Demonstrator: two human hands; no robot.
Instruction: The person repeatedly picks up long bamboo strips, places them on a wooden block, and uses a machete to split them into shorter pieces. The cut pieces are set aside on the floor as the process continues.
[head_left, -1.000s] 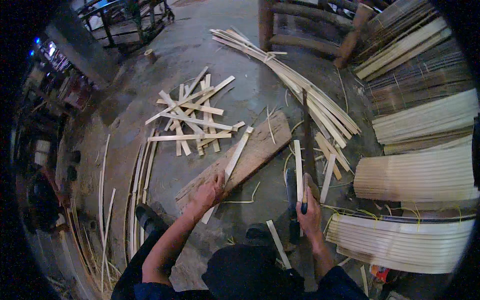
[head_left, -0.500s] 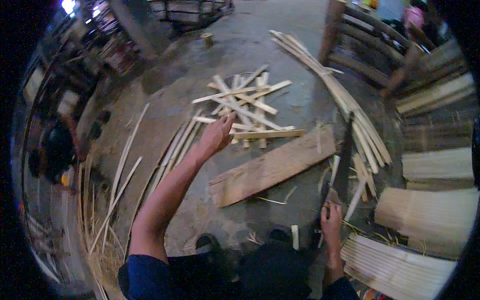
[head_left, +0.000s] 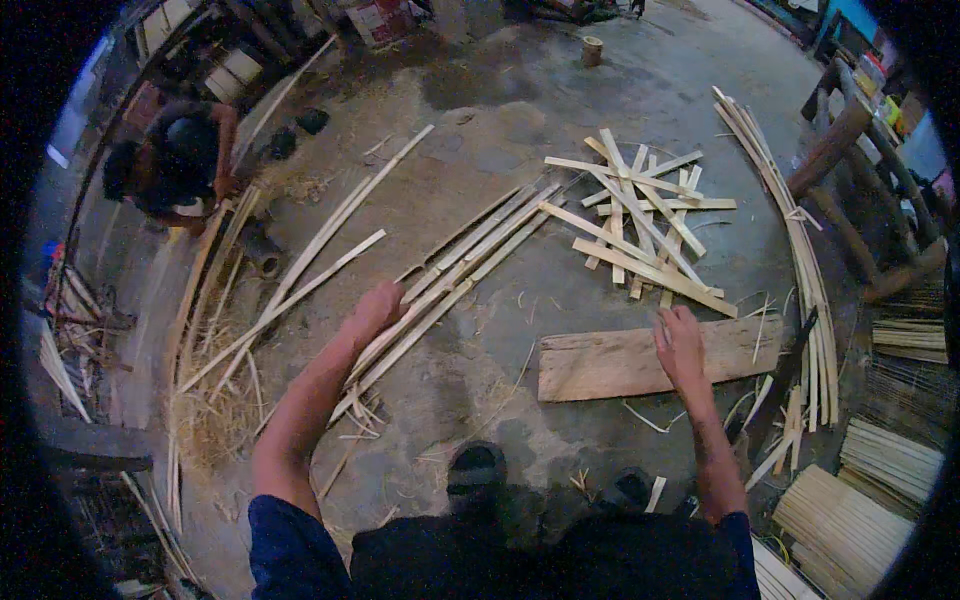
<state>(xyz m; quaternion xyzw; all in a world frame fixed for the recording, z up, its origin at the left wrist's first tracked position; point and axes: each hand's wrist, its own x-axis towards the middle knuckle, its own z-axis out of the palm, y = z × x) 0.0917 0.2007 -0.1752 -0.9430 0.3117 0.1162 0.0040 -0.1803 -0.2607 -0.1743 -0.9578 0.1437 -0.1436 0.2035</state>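
Several strips (head_left: 457, 270) meet the left hand's (head_left: 378, 310) fingers, grip unclear; the right hand's (head_left: 682, 347) spread; a red box (head_left: 380, 20) blurs past reading.

Left hand (head_left: 378, 310) at long strips (head_left: 470, 262), wooden plank (head_left: 600, 365)

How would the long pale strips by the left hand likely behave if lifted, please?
The long pale strips look slender for their length, so would probably flex when lifted. Their narrow build suggests each is light. With no tie visible, they may slide apart.

Left hand (head_left: 378, 308) curls, arm (head_left: 305, 425) outstretched; right hand (head_left: 682, 345) palm-down, loosely spread.
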